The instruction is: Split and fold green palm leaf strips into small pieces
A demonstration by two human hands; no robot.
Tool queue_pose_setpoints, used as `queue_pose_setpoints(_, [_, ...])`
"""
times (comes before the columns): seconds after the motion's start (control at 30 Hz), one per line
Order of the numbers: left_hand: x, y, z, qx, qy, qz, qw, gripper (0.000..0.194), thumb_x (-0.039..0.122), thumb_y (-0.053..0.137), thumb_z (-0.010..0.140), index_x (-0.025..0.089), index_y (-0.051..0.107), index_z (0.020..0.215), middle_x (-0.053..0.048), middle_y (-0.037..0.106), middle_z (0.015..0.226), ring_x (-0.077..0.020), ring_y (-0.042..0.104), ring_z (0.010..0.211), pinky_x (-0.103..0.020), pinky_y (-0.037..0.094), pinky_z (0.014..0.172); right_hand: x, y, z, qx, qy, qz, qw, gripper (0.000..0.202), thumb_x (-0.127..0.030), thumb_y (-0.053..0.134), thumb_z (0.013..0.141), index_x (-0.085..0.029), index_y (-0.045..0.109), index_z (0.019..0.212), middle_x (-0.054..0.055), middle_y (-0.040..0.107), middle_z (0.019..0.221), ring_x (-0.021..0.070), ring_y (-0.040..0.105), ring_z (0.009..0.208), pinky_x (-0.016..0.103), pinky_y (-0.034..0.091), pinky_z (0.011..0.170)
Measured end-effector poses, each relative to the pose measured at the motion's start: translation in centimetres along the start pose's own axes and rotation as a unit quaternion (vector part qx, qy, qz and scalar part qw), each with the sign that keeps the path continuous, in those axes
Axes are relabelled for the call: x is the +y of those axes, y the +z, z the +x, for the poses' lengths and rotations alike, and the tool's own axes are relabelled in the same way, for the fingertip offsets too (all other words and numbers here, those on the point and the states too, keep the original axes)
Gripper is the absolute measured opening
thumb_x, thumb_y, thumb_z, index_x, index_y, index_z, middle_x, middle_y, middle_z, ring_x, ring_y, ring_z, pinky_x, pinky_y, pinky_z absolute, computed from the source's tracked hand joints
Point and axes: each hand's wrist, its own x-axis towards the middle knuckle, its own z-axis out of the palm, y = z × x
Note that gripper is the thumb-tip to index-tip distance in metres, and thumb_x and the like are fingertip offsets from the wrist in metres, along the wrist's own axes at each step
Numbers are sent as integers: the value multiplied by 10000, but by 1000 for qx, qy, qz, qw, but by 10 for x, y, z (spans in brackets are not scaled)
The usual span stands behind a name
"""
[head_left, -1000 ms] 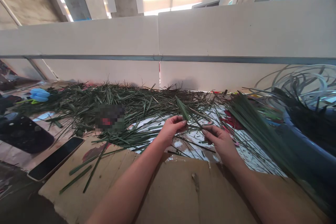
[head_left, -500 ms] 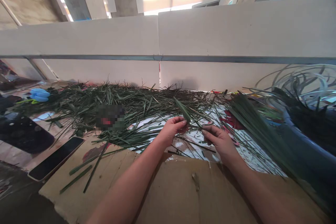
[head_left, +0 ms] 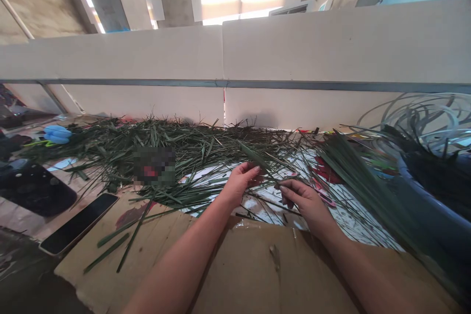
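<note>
Near the middle of the head view, my left hand (head_left: pixel 243 179) pinches a green leaf strip (head_left: pixel 253 155) that slants up and left from the fingers. My right hand (head_left: pixel 299 195) is closed on the lower right end of the same strip, a short way to the right of my left hand. Beneath both hands lies a white sheet (head_left: pixel 257 204) strewn with thin green strips. A long heap of green leaves (head_left: pixel 184 140) stretches behind the hands.
A brown cardboard sheet (head_left: pixel 257 265) lies in front, with loose strips at its left. Further left are a phone (head_left: pixel 79 223) and a blue object (head_left: pixel 57 134). At right stand a leaf bundle (head_left: pixel 353 171) and a blue tub (head_left: pixel 434 201). White panels rise behind.
My right hand has moved slightly left, closer to my left hand. The leaf's upper tip has swung left and lies at a flatter slant.
</note>
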Motion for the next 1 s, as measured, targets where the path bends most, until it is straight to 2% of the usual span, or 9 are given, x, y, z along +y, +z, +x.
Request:
queue_pose_setpoints(0.2, [2, -1, 1, 30, 15, 0, 999, 428, 451, 849, 634, 155, 686, 896, -48, 707, 895, -123, 623, 723, -266, 460, 718, 6, 0, 1, -18, 1, -19, 1000, 416, -550, 731, 781, -172, 668, 943, -9, 596, 615, 131, 484, 552, 262, 367, 535])
queue_pose_setpoints(0.37, [0, 0, 1, 28, 19, 0, 999, 428, 429, 872, 584, 147, 707, 861, -49, 702, 902, -133, 615, 746, -278, 469, 732, 6, 0, 0, -28, -3, -58, 998, 421, -582, 701, 791, -186, 672, 931, -4, 615, 626, 148, 523, 555, 272, 402, 539])
queue_pose_setpoints(0.43, [0, 2, 1, 33, 23, -5, 999, 429, 422, 887, 551, 142, 706, 822, -40, 696, 849, -129, 603, 724, -281, 472, 735, 2, 0, -2, -10, -29, -96, 995, 404, -591, 654, 827, -193, 676, 895, 18, 645, 679, 174, 574, 626, 292, 448, 590])
queue_pose_setpoints(0.5, [1, 3, 0, 33, 22, -1, 999, 424, 423, 894, 532, 136, 699, 776, -29, 680, 782, -122, 586, 689, -280, 471, 727, -3, -1, -3, 39, -78, -149, 985, 377, -571, 613, 867, -203, 686, 900, 44, 687, 790, 204, 617, 737, 322, 487, 679])
queue_pose_setpoints(0.6, [3, 7, -2, 16, 7, 7, 1000, 416, 427, 897, 521, 135, 693, 735, -27, 676, 760, -122, 583, 680, -281, 476, 734, -11, -3, -5, 112, -162, -207, 958, 300, -491, 624, 885, -224, 695, 1001, 66, 718, 981, 231, 649, 890, 358, 506, 798])
queue_pose_setpoints(0.7, [3, 13, -5, -14, -20, 18, 1000, 410, 425, 895, 525, 137, 703, 745, -38, 690, 778, -125, 593, 681, -283, 480, 745, -14, -2, -6, 116, -207, -212, 948, 303, -401, 661, 869, -240, 671, 1126, 71, 716, 1073, 229, 670, 929, 361, 527, 813])
queue_pose_setpoints(0.77, [0, 16, -6, -35, -42, 29, 998, 404, 416, 890, 536, 136, 709, 764, -40, 691, 767, -121, 592, 659, -285, 478, 739, -16, -1, -7, 103, -221, -219, 945, 338, -344, 670, 857, -248, 654, 1181, 65, 714, 1082, 217, 677, 889, 355, 539, 791])
queue_pose_setpoints(0.87, [-5, 19, -6, -53, -68, 48, 995, 382, 392, 886, 543, 133, 705, 758, -35, 677, 736, -118, 591, 636, -290, 475, 734, -19, 0, -9, 93, -228, -238, 939, 269, -313, 631, 876, -251, 680, 1133, 61, 717, 1079, 209, 670, 850, 352, 537, 774])
queue_pose_setpoints(1.0, [-11, 18, -4, -65, -75, 69, 993, 350, 373, 869, 569, 129, 709, 763, -37, 668, 725, -123, 592, 640, -300, 472, 743, -24, -1, -11, 103, -205, -211, 950, 204, -359, 628, 887, -245, 706, 1037, 66, 726, 1055, 244, 663, 943, 362, 521, 817])
